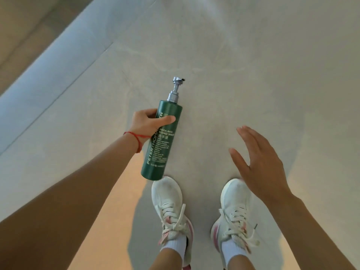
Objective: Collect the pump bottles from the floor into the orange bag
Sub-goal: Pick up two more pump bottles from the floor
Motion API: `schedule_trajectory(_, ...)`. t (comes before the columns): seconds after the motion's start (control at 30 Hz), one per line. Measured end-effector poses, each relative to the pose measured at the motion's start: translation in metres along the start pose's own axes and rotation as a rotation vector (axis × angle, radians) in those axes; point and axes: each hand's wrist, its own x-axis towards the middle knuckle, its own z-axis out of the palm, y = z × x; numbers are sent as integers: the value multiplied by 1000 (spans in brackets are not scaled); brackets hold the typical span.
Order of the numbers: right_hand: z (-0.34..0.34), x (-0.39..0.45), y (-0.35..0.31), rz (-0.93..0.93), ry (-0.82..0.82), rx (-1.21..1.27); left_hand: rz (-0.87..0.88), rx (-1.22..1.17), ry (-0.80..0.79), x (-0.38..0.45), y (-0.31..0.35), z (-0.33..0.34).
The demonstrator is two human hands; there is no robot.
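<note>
In the head view, the person looks straight down at a pale grey tiled floor (243, 65) and at their own two feet. The left hand (148, 123) holds a dark green pump bottle (165, 149) around its upper half: the thumb lies across the front of the bottle and the other fingers go behind it. The bottle is in the air, not on the floor. It is tilted a little, with the silver pump head (177, 81) pointing away from the person and the flat bottom pointing back toward the left shoe (168, 203). The bottom of the bottle appears just above the toe of this shoe in the picture. White letters on the bottle read "HAND WASH". A thin red string (136, 138) is tied around the left wrist, just beside the bottle.

The right hand (261, 164) is wide open and holds nothing. Its fingers are stretched and close together, the thumb stands apart, and the palm turns toward the bottle. It is well apart from the bottle and hangs over the toe of the right shoe (233, 209).

Both shoes are white with pink parts and white laces, and white socks show above them. Far from the bottle, in the upper left corner, the floor meets a long pale step or ledge (39, 84) that runs diagonally.
</note>
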Motion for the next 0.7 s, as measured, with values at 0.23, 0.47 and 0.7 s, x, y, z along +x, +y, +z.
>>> schedule_trajectory(0.23, -81, -13, -74, -107, 12, -8, 10, -308, 98, -108, 47, -35)
schedule_trajectory(0.47, -186, -41, -171, -213, -2, -37, 96, -497, 192, -228, 120, -80)
schedule_trajectory(0.7, -257, -71, -258, -380, 43, -28, 166, -645, 332, -319, 170, -133)
